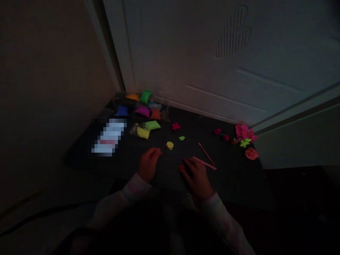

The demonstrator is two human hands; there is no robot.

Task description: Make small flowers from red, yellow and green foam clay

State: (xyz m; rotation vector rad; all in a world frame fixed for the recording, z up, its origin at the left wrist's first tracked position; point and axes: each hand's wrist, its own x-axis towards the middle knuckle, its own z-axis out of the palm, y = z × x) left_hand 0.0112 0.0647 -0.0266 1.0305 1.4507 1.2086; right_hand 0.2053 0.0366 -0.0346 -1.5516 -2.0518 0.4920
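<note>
My right hand [198, 177] rests low over the dark table, its thumb and fingers curled around a small red-orange lump of modelling clay [181, 167]. To the left, my left hand [148, 165] has its fingers drawn together in a pinch; whatever may be between them is hidden. Between and beyond the hands lies a small layered clay disc [169, 145], yellow on top with red and green edges. A pink flat tool [209, 165] passes beside the right hand's fingers, and a thin pink stick tool [206, 154] lies behind it.
Several bags of coloured clay [143, 110] are heaped at the back left, near a blurred bright rectangle [110, 137]. A crimson clay piece [175, 126] and green leaf shape [181, 138] lie mid-table. Pink clay flowers [244, 133] stand at right. A white door [186, 53] borders the back.
</note>
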